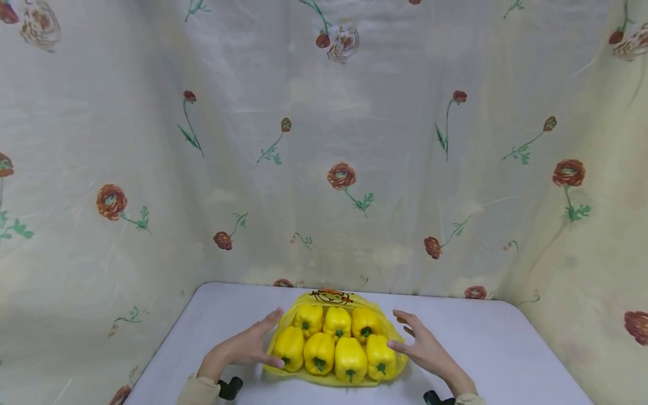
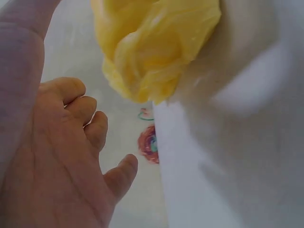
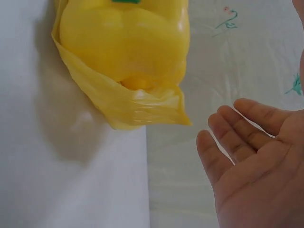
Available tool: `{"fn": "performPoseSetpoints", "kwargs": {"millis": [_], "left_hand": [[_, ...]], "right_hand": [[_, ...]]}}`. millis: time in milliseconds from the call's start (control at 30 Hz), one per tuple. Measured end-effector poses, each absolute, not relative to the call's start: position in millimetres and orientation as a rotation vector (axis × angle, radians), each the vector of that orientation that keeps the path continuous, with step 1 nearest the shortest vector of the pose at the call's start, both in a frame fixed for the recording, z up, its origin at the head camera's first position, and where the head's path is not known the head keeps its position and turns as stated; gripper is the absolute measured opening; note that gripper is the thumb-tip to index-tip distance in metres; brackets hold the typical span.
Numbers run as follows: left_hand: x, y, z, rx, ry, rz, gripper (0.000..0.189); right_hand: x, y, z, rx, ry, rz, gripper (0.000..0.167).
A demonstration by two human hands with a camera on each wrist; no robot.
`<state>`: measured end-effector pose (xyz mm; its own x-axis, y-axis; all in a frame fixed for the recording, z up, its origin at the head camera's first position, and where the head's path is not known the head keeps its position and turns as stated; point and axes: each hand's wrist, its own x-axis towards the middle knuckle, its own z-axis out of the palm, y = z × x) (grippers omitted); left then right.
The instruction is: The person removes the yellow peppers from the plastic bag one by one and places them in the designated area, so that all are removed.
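Several yellow bell peppers (image 1: 320,353) lie in two rows on a thin yellow plastic bag (image 1: 354,301), which has a dark printed drawing on its far end. Green stems point toward the near side. My left hand (image 1: 245,344) hovers at the bag's left edge, fingers spread and holding nothing. On the opposite side is my right hand (image 1: 422,346), fingers loosely bent, nothing in them. In both wrist views the visible fingers are apart from the crumpled bag edge (image 2: 152,52). A pepper (image 3: 123,42) shows above the bag's fold in the right wrist view.
The peppers and bag rest on a white table (image 1: 471,332) with rounded far corners. Pale curtains (image 1: 304,225) with printed red flowers hang behind it and along both sides. Black camera mounts (image 1: 230,388) sit at both wrists, by the light sleeves.
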<state>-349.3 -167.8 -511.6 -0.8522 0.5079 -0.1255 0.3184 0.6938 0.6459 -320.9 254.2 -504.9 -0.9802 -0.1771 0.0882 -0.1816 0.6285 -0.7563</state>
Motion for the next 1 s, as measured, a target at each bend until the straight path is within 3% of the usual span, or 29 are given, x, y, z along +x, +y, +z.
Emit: {"fn": "performPoseSetpoints", "kwargs": {"millis": [433,1000], "left_hand": [[-351.2,-168.2,-525.4,0.702,2.573,0.955,0.122],[-355.8,-168.0,-532.8,0.709,2.506,1.011,0.116]], "right_hand": [[-323.2,248.8,-513.1,0.17,-2.815,1.525,0.078],[-326.9,251.1,-520.0,0.251,-2.865,1.703,0.081]]}}
